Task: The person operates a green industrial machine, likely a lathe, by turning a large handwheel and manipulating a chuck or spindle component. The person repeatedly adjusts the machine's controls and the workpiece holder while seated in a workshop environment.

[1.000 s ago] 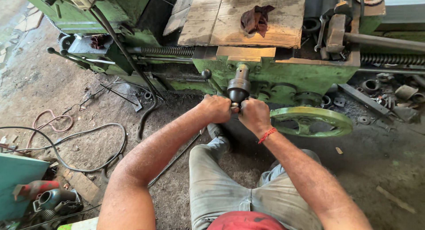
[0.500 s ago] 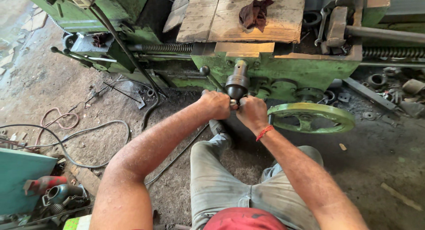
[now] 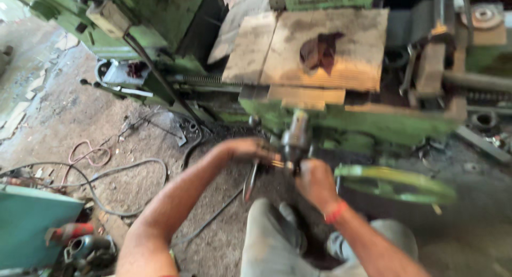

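- Nearest: person's knees in grey trousers (image 3: 277,239), crouched tight to the machine; legs take up most of the floor in front of the work.
- Left hand (image 3: 246,149) wrapped round something at the base of the dark cylindrical fitting (image 3: 296,139); blur hides what exactly it grips.
- Right hand (image 3: 316,182), red band at the wrist, clenched just below the same fitting, touching or almost touching it. Grip looks firm; cannot tell if a tool is in it.
- Fitting hangs from the front of the green machine body (image 3: 384,125), under the wooden board edge, between the two hands.
- Progress, as a judgement: fitting is on the machine with both hands working it, so mid-step, neither freed nor finished. Nothing laid aside that reads as a removed part.
- Green handwheel (image 3: 396,183) sits just beside the right forearm: tight on that side, rim is the edge to mind.
- A thin rod (image 3: 249,182) hangs below the left hand, close to the knee.
- Left side more open: dirt floor (image 3: 80,127) with loose cables (image 3: 106,175) trailing across, a snag risk for elbow or foot.
- Far left corner: teal box (image 3: 32,223) with a power tool (image 3: 80,245) beside it, well apart from the hands.
- Above: wooden boards (image 3: 341,47) on the machine bed, dark rag (image 3: 319,50) on top; board edge overhangs the fitting, little headroom upward.
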